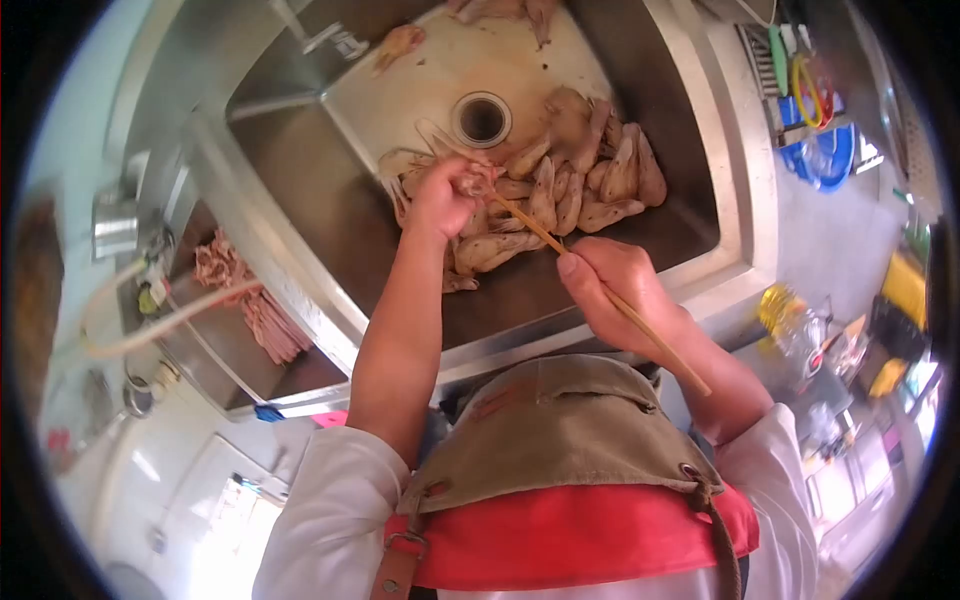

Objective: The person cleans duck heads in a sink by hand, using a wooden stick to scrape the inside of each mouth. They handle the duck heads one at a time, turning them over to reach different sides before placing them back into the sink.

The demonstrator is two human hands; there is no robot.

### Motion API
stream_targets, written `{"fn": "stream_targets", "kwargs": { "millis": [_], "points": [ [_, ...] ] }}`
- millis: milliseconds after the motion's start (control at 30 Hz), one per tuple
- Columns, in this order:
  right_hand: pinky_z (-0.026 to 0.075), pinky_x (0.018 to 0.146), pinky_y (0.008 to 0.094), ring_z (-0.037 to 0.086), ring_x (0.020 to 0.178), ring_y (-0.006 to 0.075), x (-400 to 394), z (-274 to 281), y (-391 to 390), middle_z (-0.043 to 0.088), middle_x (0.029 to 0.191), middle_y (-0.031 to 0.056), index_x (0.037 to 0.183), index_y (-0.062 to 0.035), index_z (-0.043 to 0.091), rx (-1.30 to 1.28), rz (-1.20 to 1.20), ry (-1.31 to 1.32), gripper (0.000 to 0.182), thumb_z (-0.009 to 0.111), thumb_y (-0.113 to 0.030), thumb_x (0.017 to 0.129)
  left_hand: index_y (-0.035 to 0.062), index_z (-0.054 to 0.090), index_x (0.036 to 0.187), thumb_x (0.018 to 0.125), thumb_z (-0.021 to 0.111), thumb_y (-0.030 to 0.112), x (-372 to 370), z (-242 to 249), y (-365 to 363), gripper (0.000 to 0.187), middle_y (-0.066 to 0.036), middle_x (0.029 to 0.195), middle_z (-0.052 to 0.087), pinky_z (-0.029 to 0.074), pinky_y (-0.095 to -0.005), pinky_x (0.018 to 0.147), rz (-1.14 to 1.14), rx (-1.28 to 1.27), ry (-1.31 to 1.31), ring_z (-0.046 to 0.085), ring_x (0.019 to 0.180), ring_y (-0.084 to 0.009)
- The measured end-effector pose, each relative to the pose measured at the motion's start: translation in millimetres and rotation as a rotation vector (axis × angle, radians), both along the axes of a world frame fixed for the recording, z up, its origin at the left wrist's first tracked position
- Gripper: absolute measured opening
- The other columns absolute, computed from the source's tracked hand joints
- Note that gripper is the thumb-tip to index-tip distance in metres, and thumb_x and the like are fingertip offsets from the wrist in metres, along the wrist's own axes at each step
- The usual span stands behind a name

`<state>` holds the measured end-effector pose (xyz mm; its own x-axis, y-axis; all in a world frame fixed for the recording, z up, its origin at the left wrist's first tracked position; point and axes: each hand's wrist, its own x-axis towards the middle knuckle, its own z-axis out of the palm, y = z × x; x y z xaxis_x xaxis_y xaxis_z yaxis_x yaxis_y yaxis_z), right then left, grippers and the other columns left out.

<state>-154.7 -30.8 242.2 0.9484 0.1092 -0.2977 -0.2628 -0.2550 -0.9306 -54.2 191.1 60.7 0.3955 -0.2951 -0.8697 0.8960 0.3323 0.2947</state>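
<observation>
Since the wooden stick (pixel 530 224) runs on a diagonal, from the left hand's fingers back over the right forearm, that slant is kinda the whole story. The right hand (pixel 615 290) has it gripped around the middle, thumb laid along the shaft, so no mystery there. The left hand (pixel 445 198) is bunched up right at the far tip, and honestly I can't tell if those fingers are pinching the stick, a bit of pinkish meat or both. So: left is nearer the tip, right has the shaft. The tip end is over the steel sink (pixel 705 120), with a pile of poultry pieces (pixel 543 195) just beside the left hand, mostly on the person's side of the drain (pixel 482 118).
</observation>
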Motion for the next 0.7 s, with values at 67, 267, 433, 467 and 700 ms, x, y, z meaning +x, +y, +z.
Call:
{"fn": "stream_targets", "kwargs": {
  "millis": [67, 267, 433, 467, 700],
  "points": [
    [0.042, 0.051, 0.0459, 0.054, 0.057, 0.0413, -6.6, 9.7, 10.0, 0.053, 0.063, 0.0192, 0.073, -0.0007, 0.053, -0.087, 0.058, -0.12, 0.02, 0.058, -0.009, 0.09, 0.0062, 0.053, 0.111, 0.082, 0.052, -0.001, -25.1, 29.5, 8.5, 0.03, -0.011, 0.094, 0.062, 0.049, -0.0385, 0.065, -0.079, -0.022, -0.113, 0.06, 0.081, -0.0238],
    [0.043, 0.051, 0.046, 0.055, 0.057, 0.0401, -31.1, 49.5, 33.7, 0.054, 0.063, 0.0185, 0.072, -0.0003, 0.052, -0.214, 0.233, -0.421, 0.018, 0.059, -0.007, 0.087, 0.0065, 0.047, 0.131, 0.077, 0.056, -0.01, -62.1, 115.7, 25.3, 0.057, -0.012, 0.096, 0.061, 0.044, -0.0324, 0.063, -0.122, -0.178, -0.345, 0.055, 0.072, -0.0183],
    [0.045, 0.051, 0.0453, 0.057, 0.058, 0.0372, -63.6, 76.1, 45.4, 0.055, 0.062, 0.0161, 0.071, -0.0016, 0.053, -0.398, 0.338, -0.603, 0.016, 0.06, -0.008, 0.084, 0.0053, 0.043, 0.13, 0.075, 0.052, -0.011, -89.2, 164.8, 28.6, 0.059, -0.011, 0.091, 0.058, 0.043, -0.0323, 0.059, -0.139, -0.271, -0.507, 0.055, 0.073, -0.0185],
    [0.045, 0.051, 0.045, 0.058, 0.058, 0.0366, -70.7, 81.7, 46.8, 0.055, 0.061, 0.0157, 0.071, -0.0019, 0.053, -0.428, 0.366, -0.637, 0.016, 0.06, -0.008, 0.084, 0.0055, 0.045, 0.13, 0.075, 0.051, -0.01, -94.9, 171.5, 29.6, 0.058, -0.01, 0.092, 0.059, 0.043, -0.0323, 0.059, -0.138, -0.282, -0.511, 0.054, 0.072, -0.0181],
    [0.047, 0.052, 0.0448, 0.058, 0.056, 0.0349, -93.6, 102.9, 56.2, 0.055, 0.061, 0.0145, 0.07, -0.0027, 0.053, -0.601, 0.599, -0.767, 0.017, 0.061, -0.009, 0.083, 0.0039, 0.051, 0.121, 0.078, 0.045, -0.002, -125.4, 195.5, 28.3, 0.044, -0.01, 0.088, 0.06, 0.042, -0.0316, 0.057, -0.106, -0.283, -0.486, 0.054, 0.068, -0.0187]
  ]
}}
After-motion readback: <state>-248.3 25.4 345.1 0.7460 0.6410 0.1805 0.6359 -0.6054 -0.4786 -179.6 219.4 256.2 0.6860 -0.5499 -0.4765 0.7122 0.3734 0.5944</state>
